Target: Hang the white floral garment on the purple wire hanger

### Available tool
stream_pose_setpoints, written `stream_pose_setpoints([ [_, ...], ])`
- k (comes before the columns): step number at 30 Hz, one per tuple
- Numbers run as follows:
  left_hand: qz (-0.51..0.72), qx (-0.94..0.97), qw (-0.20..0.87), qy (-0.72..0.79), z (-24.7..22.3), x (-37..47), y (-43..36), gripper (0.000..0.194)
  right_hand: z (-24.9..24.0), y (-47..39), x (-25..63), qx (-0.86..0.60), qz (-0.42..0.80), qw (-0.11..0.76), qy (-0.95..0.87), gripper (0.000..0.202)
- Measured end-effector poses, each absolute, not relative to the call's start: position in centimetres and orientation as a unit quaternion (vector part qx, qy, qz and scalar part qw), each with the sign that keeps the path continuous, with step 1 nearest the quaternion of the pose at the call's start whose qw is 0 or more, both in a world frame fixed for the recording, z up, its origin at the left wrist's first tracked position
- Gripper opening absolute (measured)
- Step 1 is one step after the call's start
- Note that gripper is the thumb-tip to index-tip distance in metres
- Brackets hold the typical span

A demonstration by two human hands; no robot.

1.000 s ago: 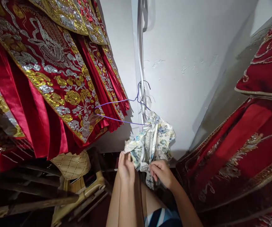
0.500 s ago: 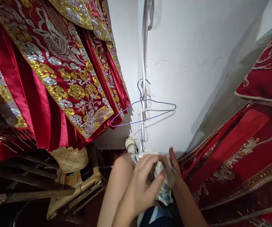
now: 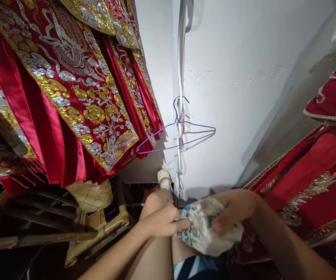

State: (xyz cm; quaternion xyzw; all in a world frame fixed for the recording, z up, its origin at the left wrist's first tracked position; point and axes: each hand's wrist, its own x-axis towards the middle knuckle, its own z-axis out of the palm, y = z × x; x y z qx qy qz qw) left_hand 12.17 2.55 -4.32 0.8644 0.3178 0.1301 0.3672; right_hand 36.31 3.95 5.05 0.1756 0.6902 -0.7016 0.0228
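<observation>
A bunched piece of white cloth with a blue-green print is held over my lap, somewhat blurred by motion. My left hand is closed on its left edge, thumb on top. Around the upper right side of the same cloth, my right hand is wrapped, its thumb pressing the front. What kind of item the cloth is, I cannot make out. Beyond my hands a thin purple wire hanger hangs from a white strap at the wall.
Red embroidered garments with gold and silver sequins hang at the left. More red beaded clothing hangs at the right, near my right arm. A bamboo chair stands lower left, holding a cream quilted bag. One cream clog shows below the wall.
My hands have moved apart sideways, my left to the left and my right to the right. The cloth is now spread between them instead of bundled under my left hand.
</observation>
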Motion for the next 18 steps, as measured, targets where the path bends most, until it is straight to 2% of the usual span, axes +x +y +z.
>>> stream_pose_setpoints([
  [2, 0.087, 0.876, 0.255, 0.401, -4.3, 9.4, 3.9, 0.064, 6.7, 4.9, 37.8, 0.295, -0.586, -0.062, 0.752, 0.033],
  [5, 0.083, 0.845, 0.129, 0.513, -2.6, 4.8, 6.6, 0.044, 7.1, 7.5, 38.6, 0.461, -0.357, -0.28, 0.762, 0.017],
  [6, 0.086, 0.828, 0.103, 0.544, -1.9, 3.6, 7.3, 0.039, 6.8, 8.6, 38.5, 0.488, -0.302, -0.343, 0.744, 0.021],
  [8, 0.099, 0.8, 0.059, 0.588, -0.5, 1.9, 8.4, 0.034, 5.7, 11.2, 37.8, 0.493, -0.246, -0.431, 0.715, 0.045],
  [10, 0.127, 0.79, 0.026, 0.599, 0.6, 1.3, 8.9, 0.03, 4.4, 13.8, 36.7, 0.472, -0.238, -0.482, 0.699, 0.06],
  [11, 0.147, 0.791, 0.014, 0.594, 1.1, 1.3, 9.0, 0.029, 3.8, 15.1, 36.2, 0.462, -0.245, -0.495, 0.694, 0.06],
  [15, 0.241, 0.775, 0.022, 0.584, 2.0, 1.8, 8.6, 0.028, 2.0, 18.2, 35.1, 0.443, -0.291, -0.491, 0.691, 0.036],
  [18, 0.296, 0.73, 0.04, 0.615, 2.5, 2.1, 8.2, 0.027, 1.6, 18.2, 35.9, 0.475, -0.211, -0.508, 0.688, 0.023],
])
